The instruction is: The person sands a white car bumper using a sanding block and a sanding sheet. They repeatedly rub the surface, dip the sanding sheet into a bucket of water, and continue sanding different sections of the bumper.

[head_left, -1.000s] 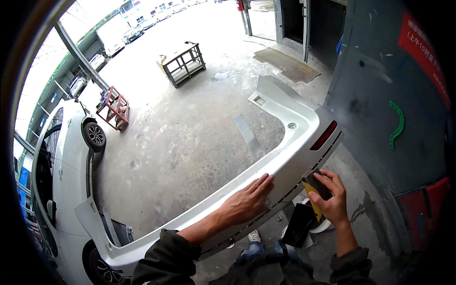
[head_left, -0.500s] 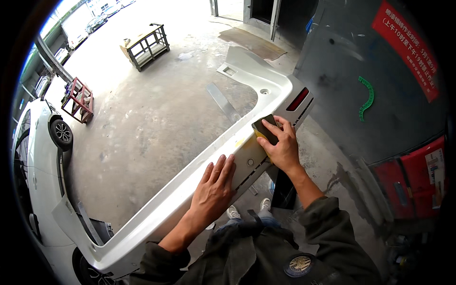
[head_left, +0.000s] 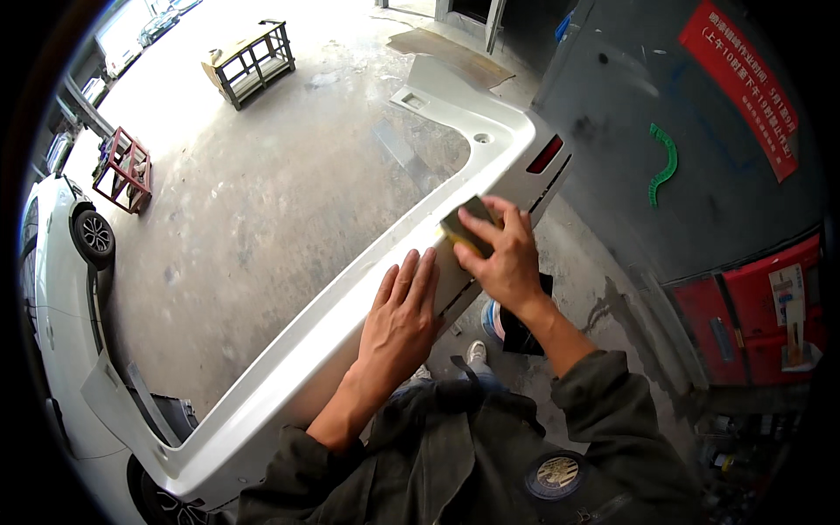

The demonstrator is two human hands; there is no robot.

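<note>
A white car bumper (head_left: 350, 319) stretches diagonally across in front of me, with a red reflector (head_left: 545, 155) near its far right end. My left hand (head_left: 398, 306) lies flat on its outer face, fingers extended and close together. My right hand (head_left: 510, 267) grips a dark sanding block (head_left: 464, 223) with a yellowish edge, pressed against the bumper near its upper edge. The block is just beyond my left fingertips. My fingers and the block hide the surface beneath, and the right hand looks slightly blurred.
A white car (head_left: 66, 324) stands on the left. Farther off are a red metal cart (head_left: 124, 171) and a dark-framed workbench (head_left: 254, 66). To the right, a grey wall (head_left: 604, 175) carries a red banner (head_left: 744, 87) and a green curved strip (head_left: 665, 166); red panels (head_left: 744, 315) sit lower down.
My right hand has slid the sanding block left along the bumper, closer to my left hand. The left hand stays flat on it. The whole view has shifted slightly.
</note>
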